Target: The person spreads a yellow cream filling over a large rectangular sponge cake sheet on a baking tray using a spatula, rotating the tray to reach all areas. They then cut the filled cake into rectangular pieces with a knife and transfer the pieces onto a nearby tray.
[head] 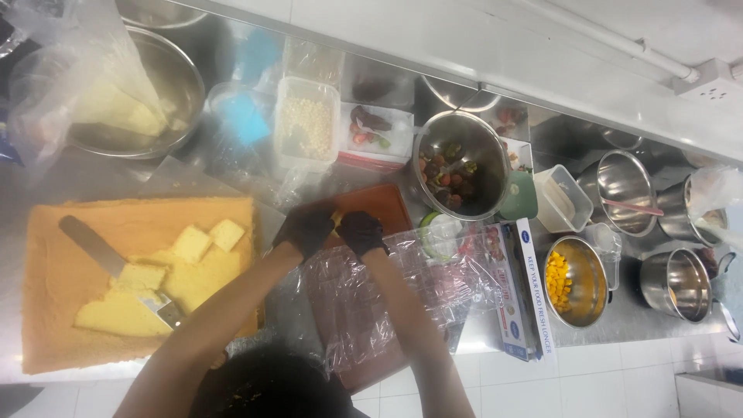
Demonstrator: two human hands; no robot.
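Both forearms reach up from the lower edge of the view and draw together over the reddish-brown cutting board [381,203], which serves as the landmark here. The left hand [306,230], in a black glove, sits at the board's near left corner with the fingers curled downward; the right hand [361,231], also gloved in black, is just beside it, the two nearly touching. Each hand looks closed in a pinch at the far edge of the sheet of clear plastic wrap [387,298], though what exactly sits between the fingers is blurred and cannot be told. The wrap lies spread over the near part of the board, crumpled and glossy, running from the hands back toward the person and out to the right, between and under the forearms. Just right of the board, along the wrap's right edge, lies the long cling-film box [520,290]. Beyond the board's far right corner stands a steel bowl of strawberries [457,166], and beyond the far edge a shallow tray of strawberries [374,128] with a tub of small white pieces [306,124] beside it. Well to the left of the board lies a big slab of sponge cake [62,279] with cut yellow pieces [182,263] stacked on it and a palette knife [101,251] resting across them. Right of the box, a small bowl holds diced yellow fruit [559,280].
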